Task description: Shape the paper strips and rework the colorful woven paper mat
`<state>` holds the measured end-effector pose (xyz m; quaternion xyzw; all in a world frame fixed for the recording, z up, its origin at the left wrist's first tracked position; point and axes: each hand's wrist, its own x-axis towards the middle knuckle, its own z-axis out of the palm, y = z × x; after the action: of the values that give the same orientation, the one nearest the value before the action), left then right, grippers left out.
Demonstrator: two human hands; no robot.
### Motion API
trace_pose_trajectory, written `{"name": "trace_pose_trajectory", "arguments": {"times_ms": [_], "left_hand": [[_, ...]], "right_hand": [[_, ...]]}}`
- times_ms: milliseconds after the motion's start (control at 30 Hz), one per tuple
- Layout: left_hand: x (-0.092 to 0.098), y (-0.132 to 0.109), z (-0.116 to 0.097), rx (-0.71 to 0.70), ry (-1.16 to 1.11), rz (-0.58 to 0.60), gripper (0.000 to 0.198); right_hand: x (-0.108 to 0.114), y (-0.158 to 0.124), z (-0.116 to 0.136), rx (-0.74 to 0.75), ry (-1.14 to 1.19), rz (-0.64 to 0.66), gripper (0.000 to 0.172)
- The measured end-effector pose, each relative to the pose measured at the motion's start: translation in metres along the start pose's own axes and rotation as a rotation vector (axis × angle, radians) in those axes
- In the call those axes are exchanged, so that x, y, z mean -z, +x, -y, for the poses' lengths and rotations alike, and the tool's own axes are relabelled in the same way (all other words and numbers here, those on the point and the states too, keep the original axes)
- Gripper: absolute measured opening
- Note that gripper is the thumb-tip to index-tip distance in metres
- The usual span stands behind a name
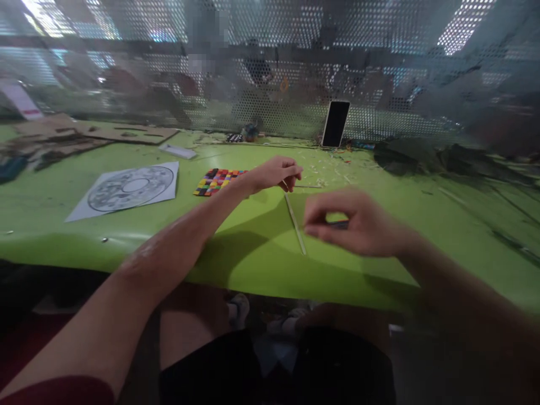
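My left hand [276,171] is closed over the far end of a thin pale stick [295,224] that lies on the green table [253,247] and runs toward me. My right hand [352,222] hovers just right of the stick, blurred by motion, with its fingers pinched on a small dark tool [337,224] that I cannot make out. A second thin stick [307,186] lies crosswise just beyond my left hand.
A small mat of coloured squares [215,181] lies left of my left hand. Farther left is a paper sheet with a printed ring pattern [129,188]. A dark phone [336,124] leans on the perforated screen [270,84] at the back. Cardboard pieces [105,132] lie back left.
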<state>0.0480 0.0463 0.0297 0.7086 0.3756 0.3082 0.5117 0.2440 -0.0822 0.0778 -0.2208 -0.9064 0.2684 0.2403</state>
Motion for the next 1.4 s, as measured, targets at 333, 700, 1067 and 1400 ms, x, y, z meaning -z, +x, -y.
{"name": "trace_pose_trajectory", "arguments": {"times_ms": [333, 700, 1067, 1400], "left_hand": [[0.009, 0.014, 0.025, -0.064, 0.244, -0.022, 0.007], [0.005, 0.015, 0.032, -0.126, 0.501, 0.028, 0.007], [-0.001, 0.009, 0.025, -0.308, 0.798, 0.247, 0.029], [0.002, 0.008, 0.025, -0.25, 0.829, 0.27, 0.022]], "right_hand": [[-0.024, 0.002, -0.019, -0.034, 0.402, 0.451, 0.025], [-0.03, 0.002, -0.014, -0.088, 0.476, 0.552, 0.017], [-0.009, 0.006, -0.056, -0.223, 0.395, 0.025, 0.012], [-0.001, 0.006, -0.09, -0.28, 0.022, -0.293, 0.016]]}}
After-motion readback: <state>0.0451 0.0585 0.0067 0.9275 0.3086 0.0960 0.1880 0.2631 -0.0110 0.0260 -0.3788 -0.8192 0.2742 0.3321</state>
